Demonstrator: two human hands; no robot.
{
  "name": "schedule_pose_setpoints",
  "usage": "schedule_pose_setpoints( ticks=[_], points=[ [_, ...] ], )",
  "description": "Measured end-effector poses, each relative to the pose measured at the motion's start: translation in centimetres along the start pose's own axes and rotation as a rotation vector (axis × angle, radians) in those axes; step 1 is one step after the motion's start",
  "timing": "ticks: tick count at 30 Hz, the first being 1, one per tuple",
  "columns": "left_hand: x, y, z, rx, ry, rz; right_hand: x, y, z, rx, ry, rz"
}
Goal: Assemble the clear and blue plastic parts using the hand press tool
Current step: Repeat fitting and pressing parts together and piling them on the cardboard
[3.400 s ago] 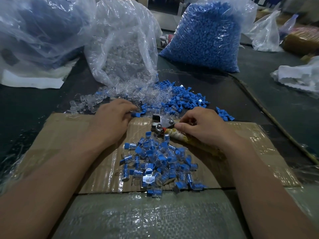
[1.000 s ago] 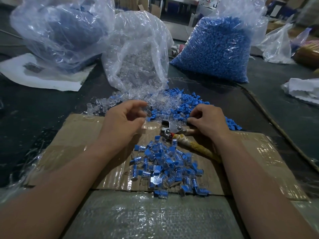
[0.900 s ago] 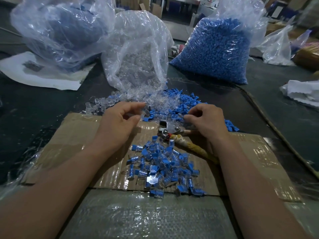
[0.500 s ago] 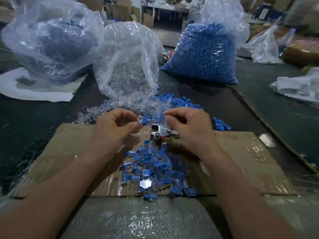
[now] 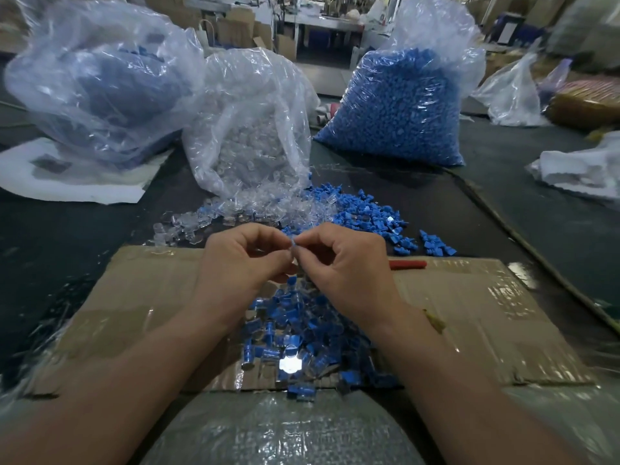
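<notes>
Blue plastic part (image 5: 292,244) — tiny — pinched between left hand (image 5: 242,263) and right hand (image 5: 347,268).

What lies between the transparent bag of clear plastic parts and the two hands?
In the head view, a loose spill of clear plastic parts mixed with small blue plastic parts covers the dark table there.

Over the cardboard sheet (image 5: 134,297), the left hand (image 5: 241,260) and right hand (image 5: 345,263) meet fingertip to fingertip, pinching a small blue part (image 5: 292,244). A pile of blue-and-clear pieces (image 5: 295,330) lies on the cardboard beneath them.
</notes>
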State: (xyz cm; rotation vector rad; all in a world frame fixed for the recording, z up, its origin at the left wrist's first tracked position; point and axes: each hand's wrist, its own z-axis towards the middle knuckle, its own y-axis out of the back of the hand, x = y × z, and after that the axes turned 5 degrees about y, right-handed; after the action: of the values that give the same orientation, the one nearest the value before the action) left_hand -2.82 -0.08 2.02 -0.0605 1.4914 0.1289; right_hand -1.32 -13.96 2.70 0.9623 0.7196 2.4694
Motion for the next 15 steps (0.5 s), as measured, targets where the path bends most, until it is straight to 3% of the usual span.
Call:
schedule_pose_setpoints(
  ticks=[15],
  points=[
    [-0.4, 0.52, 0.4, 0.138, 0.211, -0.36, -0.77, 0.32, 0.08, 0.017, 0.041, 0.236]
  ],
)
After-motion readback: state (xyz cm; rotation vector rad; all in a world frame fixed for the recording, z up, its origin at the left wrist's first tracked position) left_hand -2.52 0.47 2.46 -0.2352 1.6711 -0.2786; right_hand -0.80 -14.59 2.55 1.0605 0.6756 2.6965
